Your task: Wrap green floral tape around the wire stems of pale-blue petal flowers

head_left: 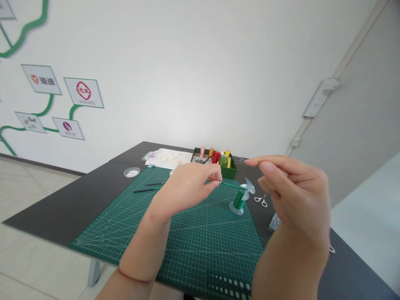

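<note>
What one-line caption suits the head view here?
Left hand holds a thin green stem tipped with pale petals, right hand raised beside it, a green cutting mat below.

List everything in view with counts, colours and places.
Wall signs: four whole, mostly white, left
Power strip: one, white, right wall
Floor: one, pale, lower left
Table: one, dark, centre
Cutting mat: one, green, on table
Box: one, green, table's far side
Boxed spools: several, mixed, in box
Paper: count unclear, white, left of box
Dish: one, clear, left of mat
Slim tools: two, dark, on mat's left
Loose spool: one, green, on mat's right
Scissors: one pair, white-handled, right of mat
Container: one, clear, right of mat
Petalled piece: one, pale blue, green-stemmed, over mat
Left hand: one, bare, over mat, holding petalled piece
Right hand: one, bare, right side, pinched
</note>
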Motion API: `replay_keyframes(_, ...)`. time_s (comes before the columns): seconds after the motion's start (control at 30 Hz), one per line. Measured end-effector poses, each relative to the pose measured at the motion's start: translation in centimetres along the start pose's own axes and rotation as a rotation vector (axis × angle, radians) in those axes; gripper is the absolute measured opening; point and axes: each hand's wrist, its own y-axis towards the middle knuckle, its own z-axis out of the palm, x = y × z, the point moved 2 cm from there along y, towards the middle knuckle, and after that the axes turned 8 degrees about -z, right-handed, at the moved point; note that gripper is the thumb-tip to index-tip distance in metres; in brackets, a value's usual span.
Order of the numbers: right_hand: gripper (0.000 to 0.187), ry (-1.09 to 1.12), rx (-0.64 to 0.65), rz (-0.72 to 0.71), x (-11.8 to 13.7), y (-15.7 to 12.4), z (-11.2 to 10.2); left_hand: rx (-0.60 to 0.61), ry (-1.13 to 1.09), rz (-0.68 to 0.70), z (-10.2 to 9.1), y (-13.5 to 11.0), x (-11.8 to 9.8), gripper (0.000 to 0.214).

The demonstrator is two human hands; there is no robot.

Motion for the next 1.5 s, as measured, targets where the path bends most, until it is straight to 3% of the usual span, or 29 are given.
replay_keyframes(0.17, 0.014, 0.092, -0.086, 0.051, -1.8, 1.0, -0.3, 0.159, 0.048, 0.122, 0.0, -0.8, -0.9, 0.009)
replay_keyframes(0.33, 0.021, 0.077, -0.041, 0.153, -3.9, 2.2, -0.2, 0.115, -0.015, 0.233, -0.8, -1.8, -1.9, 0.01)
replay_keyframes(0.47, 0.024, 0.036, 0.068, 0.195, -5.6, 2.7, 0.0, -0.106, -0.088, 0.256, -1.6, -2.4, -2.2, 0.009)
replay_keyframes(0.67, 0.02, -0.089, 0.282, 0.156, -4.7, 2.4, 0.9, -0.703, -0.199, 0.217, -2.2, -2.1, -1.2, 0.009)
replay_keyframes(0.73, 0.021, -0.147, 0.37, 0.147, -3.7, 2.1, 1.0, -0.798, -0.203, 0.156, -2.1, -1.5, -0.6, 0.008)
replay_keyframes(0.87, 0.023, -0.173, 0.456, 0.126, -2.4, 1.5, 0.9, -0.831, -0.231, 0.049, -1.9, -0.5, 0.5, 0.013)
replay_keyframes(0.93, 0.019, -0.147, 0.418, 0.107, -2.1, 1.5, 0.7, -0.827, -0.268, 0.026, -1.8, -0.1, 0.8, 0.015)
replay_keyframes(1.13, 0.021, 0.144, 0.052, 0.116, -3.1, 1.7, -1.4, -0.939, -0.642, -0.072, -2.0, 0.8, 2.9, 0.011)
replay_keyframes(1.23, 0.019, 0.03, -0.087, 0.106, -4.0, 1.8, -3.0, -0.968, -0.817, -0.086, -2.4, 1.3, 4.3, 0.01)
replay_keyframes(1.37, 0.017, -0.144, -0.292, 0.097, -5.3, 1.9, -5.3, -1.063, -0.891, -0.098, -3.3, 1.2, 5.6, 0.007)
replay_keyframes(1.5, 0.024, -0.282, -0.302, 0.255, -7.3, 2.1, -6.9, -1.109, -0.873, -0.088, -4.0, 0.7, 6.0, 0.005)
